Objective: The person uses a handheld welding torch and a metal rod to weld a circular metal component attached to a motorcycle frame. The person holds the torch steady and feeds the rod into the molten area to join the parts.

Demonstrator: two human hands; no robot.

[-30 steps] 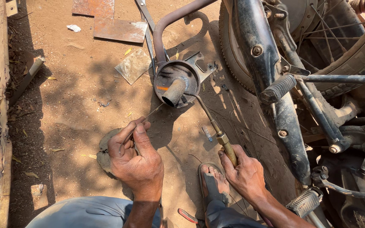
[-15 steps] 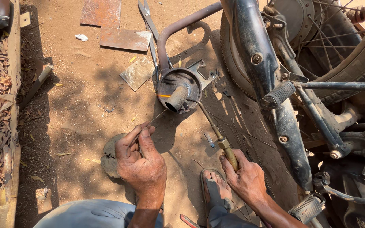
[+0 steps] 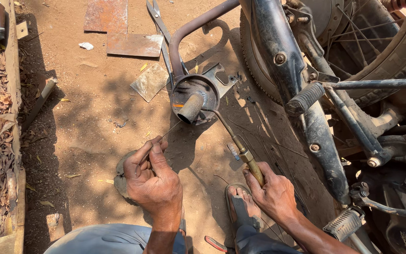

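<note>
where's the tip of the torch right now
Head view, centre: the torch in the right hand reaches up-left, its tip at the short pipe.

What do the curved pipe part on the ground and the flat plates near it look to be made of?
The curved brown pipe with round end looks like steel: dull rust-brown, darkened around the stub. The flat rusty rectangular plates look like sheet steel, orange-brown with rust. The thin rod in the left hand appears to be bare metal wire.

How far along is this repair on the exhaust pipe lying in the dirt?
Done: the exhaust part lies on the ground beside the motorcycle. In hand: the right hand aims a torch at its short outlet tube, and the left hand feeds a thin rod toward it. No finished seam is visible.
</note>
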